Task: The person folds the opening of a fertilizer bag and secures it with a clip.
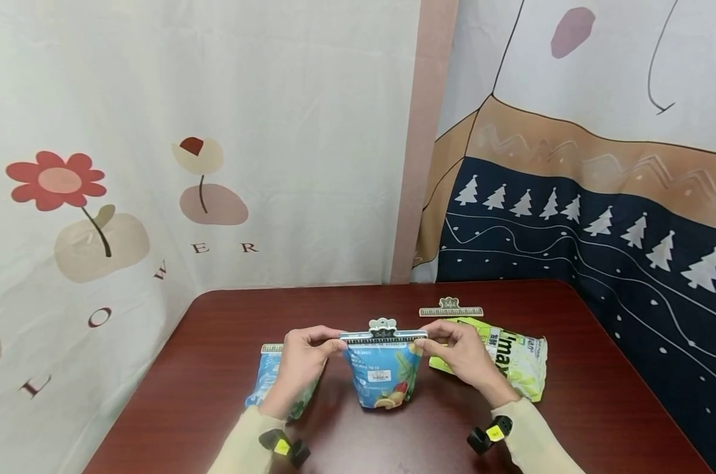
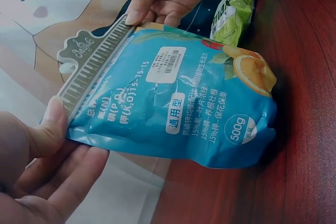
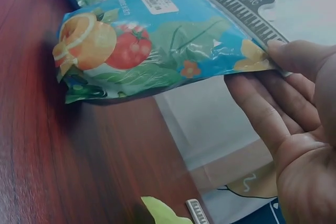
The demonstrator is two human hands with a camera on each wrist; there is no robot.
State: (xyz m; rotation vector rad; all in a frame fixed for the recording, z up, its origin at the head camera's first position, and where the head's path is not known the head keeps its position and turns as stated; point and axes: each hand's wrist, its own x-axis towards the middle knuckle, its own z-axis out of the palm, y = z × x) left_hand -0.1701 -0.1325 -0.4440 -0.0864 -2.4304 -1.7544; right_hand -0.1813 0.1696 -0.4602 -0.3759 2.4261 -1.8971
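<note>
A blue fertilizer bag point(image 1: 377, 392) printed with fruit and "500g" hangs upright at the middle of the table, its base at or just above the surface. Across its top edge runs a wide bag clip point(image 1: 384, 336) with a piano-key pattern and a scalloped handle. My left hand point(image 1: 301, 362) pinches the clip's left end and the bag's corner, thumb on the printed clip face point(image 2: 97, 66). At the opposite end, my right hand point(image 1: 466, 353) pinches clip and corner between thumb and fingers. An orange and a tomato show on the bag's lower part point(image 3: 131, 45).
Another blue bag point(image 1: 266, 378) with a clip on its top lies behind my left hand. To the right lies a green bag point(image 1: 528, 372), partly behind my right hand. A loose piano-key clip point(image 1: 451, 311) rests near the far edge of the dark red table point(image 1: 228, 316).
</note>
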